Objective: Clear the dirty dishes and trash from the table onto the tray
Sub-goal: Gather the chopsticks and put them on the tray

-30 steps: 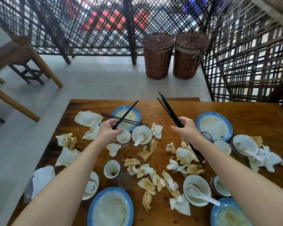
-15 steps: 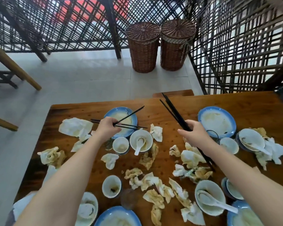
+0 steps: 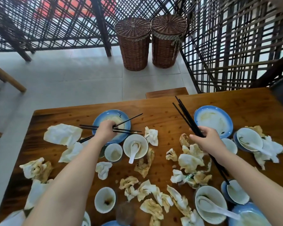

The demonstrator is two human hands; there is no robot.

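My left hand (image 3: 105, 130) hovers over a blue-rimmed plate (image 3: 103, 116) at the table's far left and grips one black chopstick (image 3: 131, 118) that angles up to the right. A pair of black chopsticks (image 3: 88, 126) lies across that plate under my fingers. My right hand (image 3: 207, 141) holds a bundle of several black chopsticks (image 3: 185, 113) upright and tilted left, beside another dirty blue plate (image 3: 213, 121). Crumpled stained napkins (image 3: 191, 160), small cups and a white bowl with a spoon (image 3: 135, 148) litter the wooden table (image 3: 162, 111). No tray is in view.
Two wicker baskets (image 3: 134, 43) stand on the tiled floor beyond the table, in front of a dark lattice screen (image 3: 227, 38). A wooden stool (image 3: 166, 92) sits at the table's far edge. More bowls with spoons (image 3: 210, 203) crowd the near right corner.
My left hand has dropped onto the far-left plate, over the chopsticks lying there. My right hand keeps its bundle nearly still. The view has tilted a little lower.
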